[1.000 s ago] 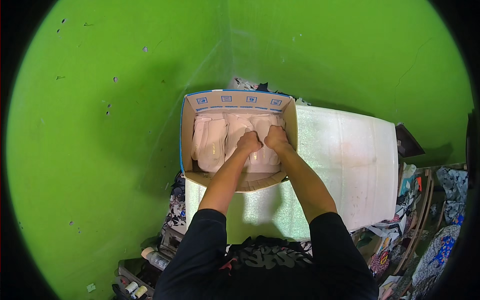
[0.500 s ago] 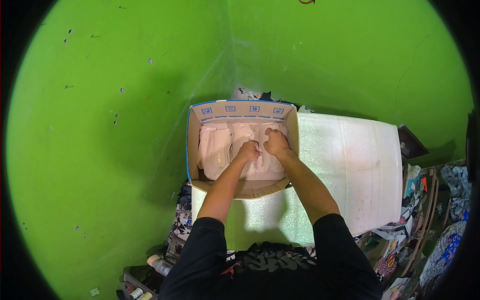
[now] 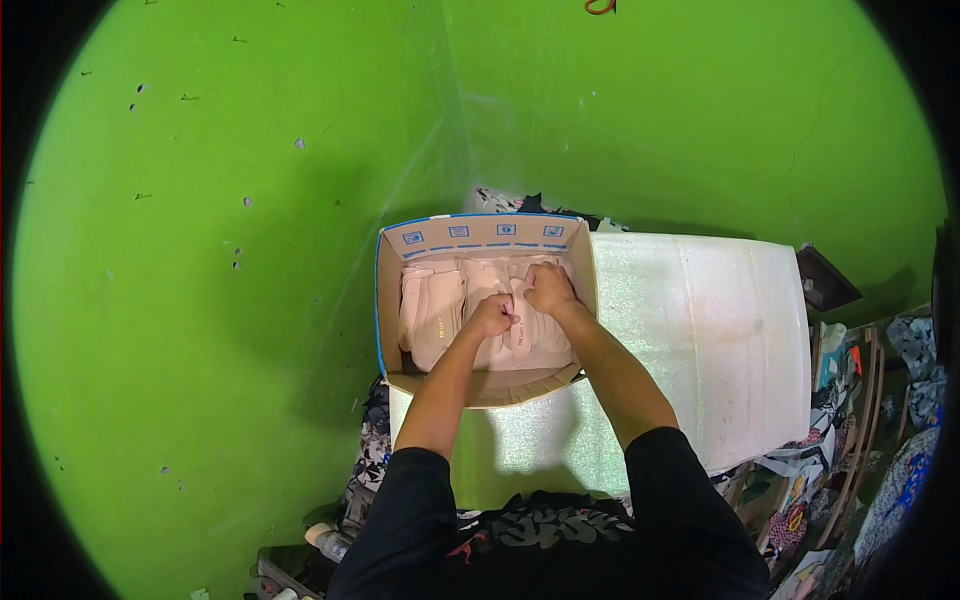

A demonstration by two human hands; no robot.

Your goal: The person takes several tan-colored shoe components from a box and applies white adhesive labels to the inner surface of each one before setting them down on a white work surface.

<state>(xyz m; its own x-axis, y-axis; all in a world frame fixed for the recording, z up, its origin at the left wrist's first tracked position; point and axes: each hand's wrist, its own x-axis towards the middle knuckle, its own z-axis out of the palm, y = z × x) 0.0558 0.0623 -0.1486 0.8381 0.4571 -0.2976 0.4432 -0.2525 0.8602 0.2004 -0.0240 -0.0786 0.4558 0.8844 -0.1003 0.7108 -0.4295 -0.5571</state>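
An open cardboard box [image 3: 487,386] with a blue rim stands in front of me, packed with flat beige pieces in stacks. They have rounded ends and small gold print, like shoe insoles or slippers; the exact kind is unclear. My left hand [image 3: 493,315] is closed at the left edge of a beige piece [image 3: 522,330] in the right part of the box, its thumb and fingers pinching there. Just right of it and farther in, my right hand [image 3: 551,288] curls its fingers down onto the same stack; its fingertips are partly hidden. On the left lies another beige stack [image 3: 437,315].
The box rests on a table spread with white foam sheeting [image 3: 705,340], which extends to the right. Bright green walls [image 3: 250,330] meet in a corner behind. Patterned cloth scraps [image 3: 790,520] crowd a rack at the lower right. A dark angled object [image 3: 828,279] sits by the right wall.
The view has tilted slightly, so the box sits a little lower in the picture. My right hand has drawn slightly nearer to the left one, its fingers more curled. The left stays pinched.
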